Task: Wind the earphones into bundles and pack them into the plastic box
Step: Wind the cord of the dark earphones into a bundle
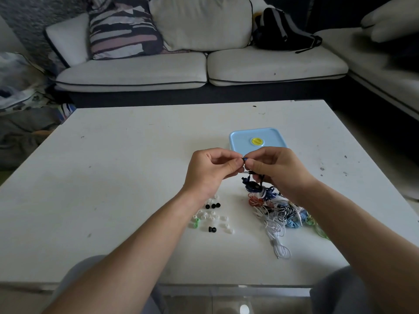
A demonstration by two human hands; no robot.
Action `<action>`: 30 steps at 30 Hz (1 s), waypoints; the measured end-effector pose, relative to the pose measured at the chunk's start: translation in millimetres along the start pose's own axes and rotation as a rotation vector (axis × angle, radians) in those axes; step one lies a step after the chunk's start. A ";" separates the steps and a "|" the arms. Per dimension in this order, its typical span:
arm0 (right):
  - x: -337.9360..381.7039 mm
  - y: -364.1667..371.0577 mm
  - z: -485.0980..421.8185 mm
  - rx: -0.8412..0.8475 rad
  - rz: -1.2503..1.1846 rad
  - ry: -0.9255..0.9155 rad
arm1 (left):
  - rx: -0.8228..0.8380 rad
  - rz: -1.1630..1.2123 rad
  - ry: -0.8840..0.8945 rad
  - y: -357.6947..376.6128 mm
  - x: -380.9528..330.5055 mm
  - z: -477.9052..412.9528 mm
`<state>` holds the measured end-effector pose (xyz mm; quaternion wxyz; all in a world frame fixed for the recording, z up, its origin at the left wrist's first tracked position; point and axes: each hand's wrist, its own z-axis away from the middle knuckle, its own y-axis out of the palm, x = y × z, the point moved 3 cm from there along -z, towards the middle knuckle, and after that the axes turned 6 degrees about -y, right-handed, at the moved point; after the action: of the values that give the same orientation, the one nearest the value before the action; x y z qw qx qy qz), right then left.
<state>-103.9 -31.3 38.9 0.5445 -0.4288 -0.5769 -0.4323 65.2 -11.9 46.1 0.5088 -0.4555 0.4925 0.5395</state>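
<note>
Left hand (212, 168) and right hand (275, 168) both pinch the dark blue earphone (252, 185) — seemingly its earbud; its cord could snag the tangled pile (283, 214) — dragging neighbours along.

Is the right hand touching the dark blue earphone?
Touching. The head view shows the right hand pinching the dark blue earphone between its fingertips; the cable hangs from that hand.

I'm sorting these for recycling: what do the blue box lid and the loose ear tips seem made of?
Blue box lid: likely smooth plastic, even sheen, moulded rounded corners. Ear tips: probably soft silicone or rubber; small matte domes, white, black and green.
</note>
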 end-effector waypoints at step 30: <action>0.8 -1.9 0.7 0.136 -0.103 0.009 | 0.139 0.175 -0.184 0.6 8.0 -0.8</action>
<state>-105.9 -31.1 39.6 0.5521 -0.3587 -0.6238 -0.4212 64.0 -11.9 38.1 0.5332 -0.3230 0.5178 0.5859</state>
